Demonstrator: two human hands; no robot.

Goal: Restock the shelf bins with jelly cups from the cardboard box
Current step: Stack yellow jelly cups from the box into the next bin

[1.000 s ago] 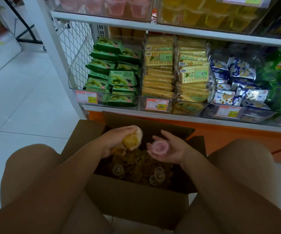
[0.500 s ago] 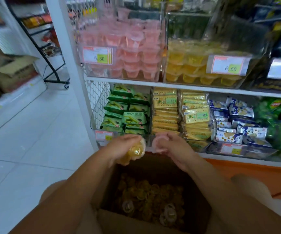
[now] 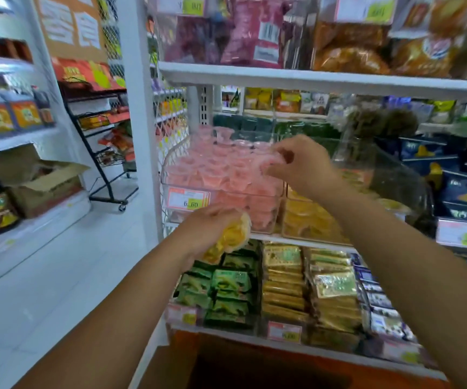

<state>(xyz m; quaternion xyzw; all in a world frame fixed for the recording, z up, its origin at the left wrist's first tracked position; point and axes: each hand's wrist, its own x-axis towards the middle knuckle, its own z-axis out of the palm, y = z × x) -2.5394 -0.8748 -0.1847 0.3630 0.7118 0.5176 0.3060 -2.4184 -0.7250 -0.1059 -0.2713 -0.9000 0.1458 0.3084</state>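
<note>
Raising pink cup (image 3: 276, 160), right hand (image 3: 304, 165) reaches bin (image 3: 222, 204).

Left bin (image 3: 263, 217) and right bin (image 3: 308, 220) stand side by side on one shelf (image 3: 296, 240).
The right hand (image 3: 302, 167) holds a jelly cup (image 3: 275, 160) over the left bin; the left hand (image 3: 209, 228), holding jelly cups (image 3: 233, 237), is before its front wall. Cookie packs (image 3: 226, 287) sit one shelf below, the cardboard box (image 3: 176, 363) lowest.

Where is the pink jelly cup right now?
Head view, right of centre: the right hand pinches the pink jelly cup over the right end of the pink jelly bin, left of the yellow jelly bin.
</note>
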